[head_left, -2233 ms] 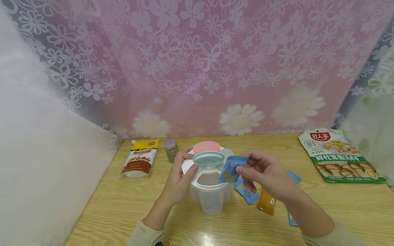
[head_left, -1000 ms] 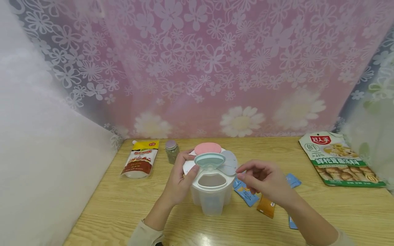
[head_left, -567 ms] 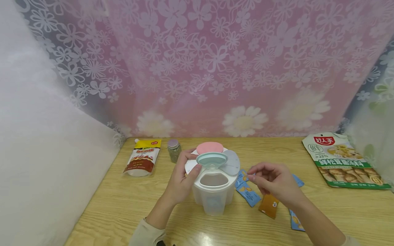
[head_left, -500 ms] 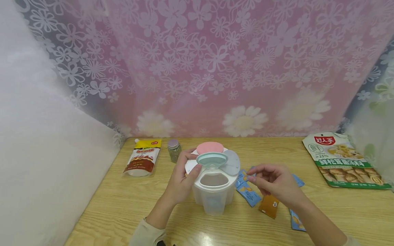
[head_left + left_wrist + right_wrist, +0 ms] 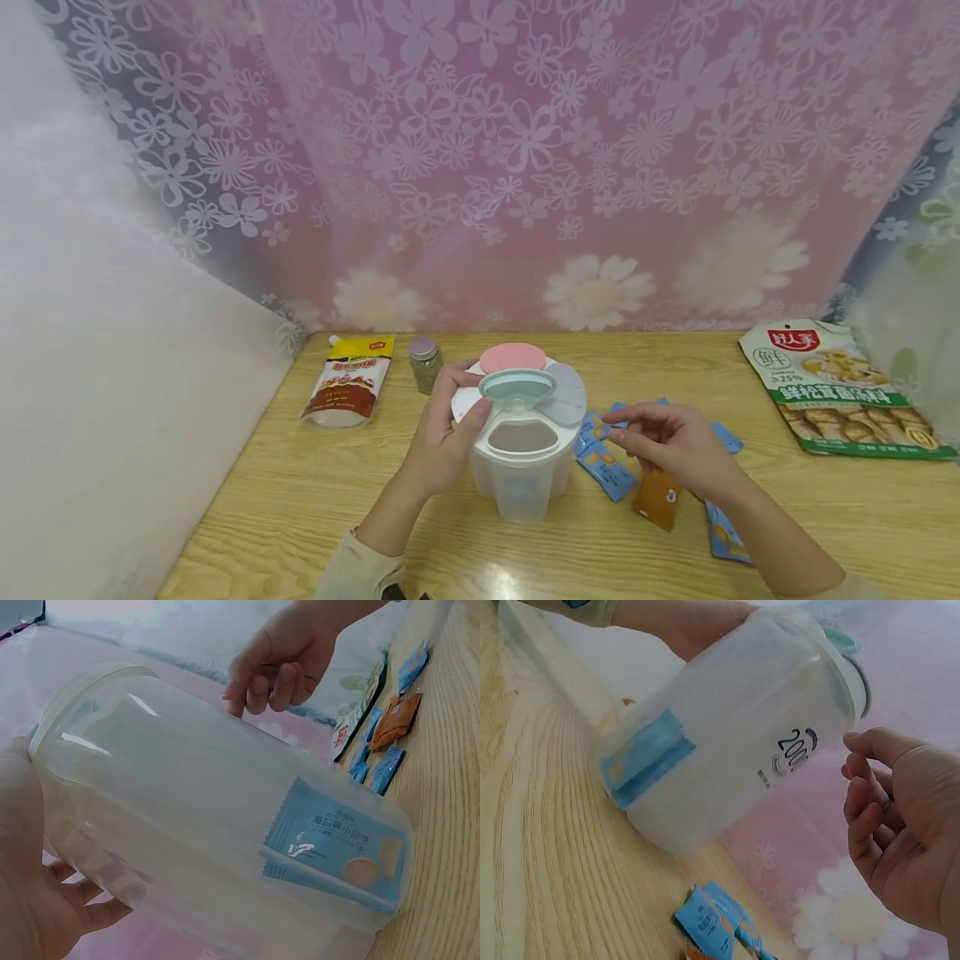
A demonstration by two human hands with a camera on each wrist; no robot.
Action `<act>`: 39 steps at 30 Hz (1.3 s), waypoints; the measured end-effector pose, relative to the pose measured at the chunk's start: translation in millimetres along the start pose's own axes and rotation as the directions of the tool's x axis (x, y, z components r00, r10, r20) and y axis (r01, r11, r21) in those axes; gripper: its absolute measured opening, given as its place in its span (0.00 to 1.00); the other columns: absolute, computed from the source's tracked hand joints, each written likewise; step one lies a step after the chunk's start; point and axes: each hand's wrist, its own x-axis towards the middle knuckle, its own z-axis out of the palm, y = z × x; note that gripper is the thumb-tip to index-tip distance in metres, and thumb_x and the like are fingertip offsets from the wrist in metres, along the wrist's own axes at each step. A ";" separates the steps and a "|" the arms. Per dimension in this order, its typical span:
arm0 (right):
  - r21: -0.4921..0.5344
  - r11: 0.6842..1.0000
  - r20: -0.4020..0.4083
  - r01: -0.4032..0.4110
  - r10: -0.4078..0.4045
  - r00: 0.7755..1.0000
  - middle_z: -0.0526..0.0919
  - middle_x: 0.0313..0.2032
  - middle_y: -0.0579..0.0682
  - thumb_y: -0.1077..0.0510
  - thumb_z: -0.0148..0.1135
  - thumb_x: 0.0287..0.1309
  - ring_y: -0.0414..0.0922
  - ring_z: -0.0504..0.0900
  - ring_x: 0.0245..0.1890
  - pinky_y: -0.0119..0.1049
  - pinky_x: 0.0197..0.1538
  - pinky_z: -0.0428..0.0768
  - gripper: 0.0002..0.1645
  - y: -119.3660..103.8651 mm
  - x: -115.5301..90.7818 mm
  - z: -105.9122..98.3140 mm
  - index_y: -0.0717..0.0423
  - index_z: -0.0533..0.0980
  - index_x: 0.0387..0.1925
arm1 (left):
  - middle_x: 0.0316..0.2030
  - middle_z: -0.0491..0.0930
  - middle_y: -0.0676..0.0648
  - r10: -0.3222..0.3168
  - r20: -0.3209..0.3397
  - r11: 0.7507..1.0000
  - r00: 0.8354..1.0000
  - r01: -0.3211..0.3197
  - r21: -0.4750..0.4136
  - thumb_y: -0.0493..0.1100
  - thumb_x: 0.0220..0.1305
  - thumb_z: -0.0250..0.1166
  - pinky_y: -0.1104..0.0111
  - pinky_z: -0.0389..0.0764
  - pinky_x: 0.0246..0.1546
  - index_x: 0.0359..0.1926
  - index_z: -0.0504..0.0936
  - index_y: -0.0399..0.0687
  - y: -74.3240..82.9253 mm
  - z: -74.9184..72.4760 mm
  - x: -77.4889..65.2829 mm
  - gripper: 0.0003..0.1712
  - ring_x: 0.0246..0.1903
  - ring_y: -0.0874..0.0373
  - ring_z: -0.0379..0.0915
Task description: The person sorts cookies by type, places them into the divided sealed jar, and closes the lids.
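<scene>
A translucent plastic storage container (image 5: 521, 492) stands upright on the table, its white lid carrying pink, grey and mint-green flaps. The mint-green flap (image 5: 517, 386) is raised over an opening at the front. My left hand (image 5: 442, 433) grips the container's upper left side, thumb on the lid. Through the wall, blue snack packets (image 5: 337, 847) show at the bottom. My right hand (image 5: 667, 442) hovers right of the container with loosely bent fingers and nothing between them. Below and around it lie several blue packets (image 5: 606, 471) and an orange packet (image 5: 657, 498), partly hidden by the hand.
A yellow, white and brown spouted pouch (image 5: 347, 383) lies at the back left, beside a small glass jar (image 5: 425, 367) with a purple lid. At the far right lies a large green-and-white soup pouch (image 5: 843, 392). A floral curtain (image 5: 480, 167) hangs along the table's back edge.
My right hand held a blue packet over the opening; the packet has left it and the hand has moved right, away from the container. The left hand keeps its grip.
</scene>
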 end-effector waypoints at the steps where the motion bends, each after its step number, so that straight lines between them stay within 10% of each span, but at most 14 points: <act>1: -0.004 1.000 0.002 -0.002 0.002 1.000 0.77 0.18 0.45 0.61 0.63 0.66 0.47 0.70 0.15 0.40 0.17 0.72 0.14 2.8 0.6 -0.8 0.63 0.80 0.51 | 0.67 0.67 0.40 -0.002 0.000 1.000 1.000 0.002 0.000 0.40 0.71 0.55 0.57 0.73 0.64 0.52 0.69 0.44 0.1 0.1 0.0 0.12 0.67 0.45 0.67; 15: -0.040 0.999 0.146 -0.013 0.019 0.989 0.80 0.29 0.65 0.57 0.62 0.67 0.40 0.70 0.16 0.36 0.20 0.74 0.21 48.0 9.7 -4.4 0.64 0.77 0.57 | 0.68 0.66 0.41 -0.027 0.000 1.000 1.000 0.027 0.003 0.40 0.71 0.56 0.56 0.74 0.63 0.53 0.68 0.44 3.4 0.0 0.2 0.13 0.68 0.45 0.66; 39: -0.156 0.977 0.209 -0.145 0.176 0.962 0.76 0.25 0.49 0.51 0.73 0.55 0.33 0.66 0.17 0.30 0.19 0.69 0.36 74.7 12.8 -2.9 0.62 0.74 0.62 | 0.67 0.67 0.42 0.007 -0.004 1.000 1.000 -0.007 0.011 0.40 0.71 0.55 0.58 0.74 0.63 0.53 0.68 0.43 -0.1 0.9 0.3 0.13 0.67 0.44 0.68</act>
